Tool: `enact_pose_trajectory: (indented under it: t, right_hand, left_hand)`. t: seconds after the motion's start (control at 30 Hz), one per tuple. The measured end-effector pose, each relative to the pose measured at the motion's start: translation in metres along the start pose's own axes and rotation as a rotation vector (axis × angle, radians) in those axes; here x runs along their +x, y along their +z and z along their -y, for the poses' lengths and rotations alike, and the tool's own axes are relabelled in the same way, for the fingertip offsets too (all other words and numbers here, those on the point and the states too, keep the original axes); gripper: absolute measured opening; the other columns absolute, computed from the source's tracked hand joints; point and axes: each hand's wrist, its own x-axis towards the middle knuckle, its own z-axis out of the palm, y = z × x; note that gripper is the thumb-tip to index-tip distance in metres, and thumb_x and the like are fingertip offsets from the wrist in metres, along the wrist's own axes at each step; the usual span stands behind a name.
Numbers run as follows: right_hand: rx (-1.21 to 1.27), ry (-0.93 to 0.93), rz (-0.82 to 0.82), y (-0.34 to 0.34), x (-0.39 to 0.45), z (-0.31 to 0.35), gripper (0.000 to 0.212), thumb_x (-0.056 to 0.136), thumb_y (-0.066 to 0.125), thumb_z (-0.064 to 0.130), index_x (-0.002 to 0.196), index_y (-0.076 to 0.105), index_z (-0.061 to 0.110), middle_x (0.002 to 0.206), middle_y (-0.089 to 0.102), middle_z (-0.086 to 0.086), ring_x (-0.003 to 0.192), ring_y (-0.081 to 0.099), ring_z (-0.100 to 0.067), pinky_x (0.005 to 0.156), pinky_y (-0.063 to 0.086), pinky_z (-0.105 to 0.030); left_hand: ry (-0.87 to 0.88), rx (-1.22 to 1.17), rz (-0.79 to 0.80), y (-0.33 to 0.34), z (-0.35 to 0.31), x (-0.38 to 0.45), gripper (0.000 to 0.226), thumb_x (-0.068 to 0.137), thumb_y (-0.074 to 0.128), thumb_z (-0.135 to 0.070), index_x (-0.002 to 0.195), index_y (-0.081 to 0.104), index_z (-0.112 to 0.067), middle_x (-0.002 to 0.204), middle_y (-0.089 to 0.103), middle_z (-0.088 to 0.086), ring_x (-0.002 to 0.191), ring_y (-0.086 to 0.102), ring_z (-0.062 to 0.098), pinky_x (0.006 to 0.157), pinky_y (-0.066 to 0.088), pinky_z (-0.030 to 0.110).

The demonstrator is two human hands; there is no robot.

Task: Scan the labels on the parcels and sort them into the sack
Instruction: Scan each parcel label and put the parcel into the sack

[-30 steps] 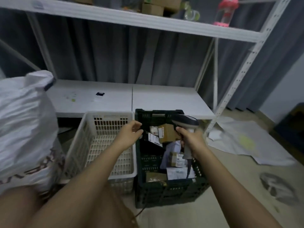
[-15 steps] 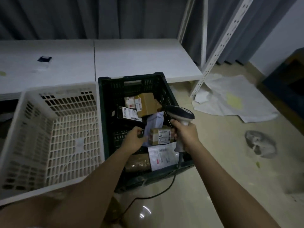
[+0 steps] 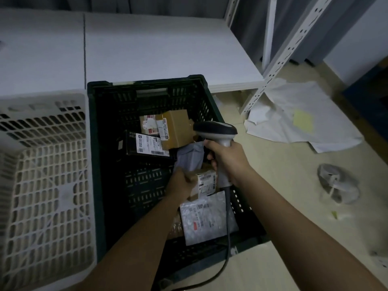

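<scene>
Two hands work mid-frame in the dark crate (image 3: 100, 164): our left hand (image 3: 181, 185) has its fingers grasping a small box (image 3: 204, 183), our right hand (image 3: 227, 158) clenches the scanner (image 3: 216, 131). We should lift the box clear, turn its label up, then aim squarely.

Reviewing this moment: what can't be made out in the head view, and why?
- Sack: outside the head view, so not seen at all.
- Small box: its near-left part is covered by the left hand.
- Label text on the black parcel and silver mailer: too small and dim to read.
- Scanner trigger: covered by the right hand.
- Brown parcel under the mailer: mostly covered by the left forearm.
</scene>
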Motion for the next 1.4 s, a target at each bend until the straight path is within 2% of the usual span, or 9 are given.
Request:
enact_pose_trajectory:
  t: [0.1, 0.27, 0.37, 0.43, 0.6, 0.87, 0.97, 1.27, 1.4]
  right_hand:
    - [0.02, 0.021, -0.024, 0.004, 0.003, 0.002, 0.017, 0.086, 0.071, 0.014, 0.075, 0.063, 0.005, 0.055, 0.057, -0.007, 0.04, 0.046, -0.013, 0.041, 0.039, -0.022]
    - [0.101, 0.038, -0.001, 0.02, -0.018, 0.021, 0.014, 0.084, 0.071, 0.016, 0.079, 0.065, 0.005, 0.059, 0.058, -0.008, 0.044, 0.048, -0.015, 0.046, 0.04, -0.026]
    - [0.131, -0.012, 0.022, 0.043, -0.047, 0.048, 0.011, 0.084, 0.069, 0.014, 0.084, 0.067, 0.003, 0.057, 0.057, -0.006, 0.04, 0.046, -0.012, 0.043, 0.039, -0.023]
    - [0.175, -0.055, 0.038, 0.064, -0.071, 0.07, 0.012, 0.086, 0.07, 0.015, 0.078, 0.065, 0.007, 0.058, 0.058, -0.005, 0.039, 0.047, -0.01, 0.042, 0.04, -0.02]
    - [0.266, -0.187, 0.103, 0.123, -0.145, 0.126, 0.017, 0.083, 0.075, 0.021, 0.075, 0.065, 0.01, 0.057, 0.061, -0.004, 0.043, 0.048, -0.012, 0.047, 0.042, -0.026]
    - [0.378, -0.359, 0.252, 0.205, -0.291, 0.195, 0.029, 0.081, 0.078, 0.024, 0.097, 0.065, 0.004, 0.068, 0.064, -0.001, 0.045, 0.048, -0.01, 0.044, 0.043, -0.02]
    - [0.401, -0.41, 0.301, 0.232, -0.339, 0.21, 0.03, 0.079, 0.08, 0.027, 0.093, 0.067, 0.004, 0.069, 0.066, -0.002, 0.048, 0.051, -0.01, 0.048, 0.045, -0.023]
    - [0.286, -0.655, 0.392, 0.309, -0.445, 0.242, 0.039, 0.073, 0.084, 0.03, 0.1, 0.068, 0.007, 0.084, 0.07, -0.007, 0.071, 0.063, -0.02, 0.064, 0.05, -0.03]
    - [0.077, -0.767, 0.527, 0.323, -0.47, 0.245, 0.035, 0.074, 0.083, 0.034, 0.093, 0.069, 0.008, 0.07, 0.064, -0.004, 0.061, 0.056, -0.017, 0.054, 0.044, -0.027]
  left_hand:
    - [0.011, -0.059, -0.062, -0.02, -0.011, -0.006, 0.016, 0.09, 0.065, -0.015, 0.089, 0.05, -0.021, 0.09, 0.056, 0.005, 0.093, 0.058, 0.025, 0.075, 0.044, 0.029]
    - [0.069, -0.304, -0.234, -0.104, -0.052, -0.047, 0.025, 0.089, 0.067, -0.014, 0.112, 0.055, -0.013, 0.094, 0.058, -0.003, 0.087, 0.056, 0.013, 0.07, 0.049, 0.019]
    - [0.113, -0.358, -0.342, -0.158, -0.078, -0.081, 0.037, 0.089, 0.066, -0.018, 0.124, 0.055, -0.012, 0.106, 0.062, 0.001, 0.098, 0.061, 0.018, 0.087, 0.052, 0.034]
    - [0.152, -0.406, -0.412, -0.195, -0.098, -0.11, 0.041, 0.09, 0.066, -0.017, 0.128, 0.053, -0.011, 0.116, 0.061, 0.004, 0.101, 0.06, 0.02, 0.082, 0.052, 0.032]
    - [0.303, -0.398, -0.585, -0.281, -0.143, -0.208, 0.046, 0.089, 0.067, -0.02, 0.131, 0.053, -0.01, 0.12, 0.059, 0.005, 0.109, 0.06, 0.025, 0.095, 0.051, 0.046]
    - [0.535, -0.316, -0.815, -0.378, -0.176, -0.383, 0.052, 0.089, 0.065, -0.023, 0.137, 0.047, -0.014, 0.114, 0.057, 0.0, 0.108, 0.056, 0.018, 0.101, 0.047, 0.043]
    - [0.602, -0.331, -0.905, -0.404, -0.176, -0.44, 0.059, 0.089, 0.066, -0.02, 0.141, 0.041, -0.01, 0.119, 0.056, 0.0, 0.109, 0.056, 0.017, 0.102, 0.047, 0.044]
    - [0.606, -0.35, -1.134, -0.492, -0.149, -0.563, 0.048, 0.084, 0.072, -0.018, 0.128, 0.055, -0.009, 0.115, 0.062, 0.004, 0.107, 0.062, 0.023, 0.093, 0.053, 0.045]
    - [0.56, -0.318, -1.205, -0.521, -0.13, -0.582, 0.047, 0.083, 0.073, -0.017, 0.127, 0.057, -0.01, 0.122, 0.062, 0.008, 0.108, 0.061, 0.025, 0.094, 0.052, 0.046]
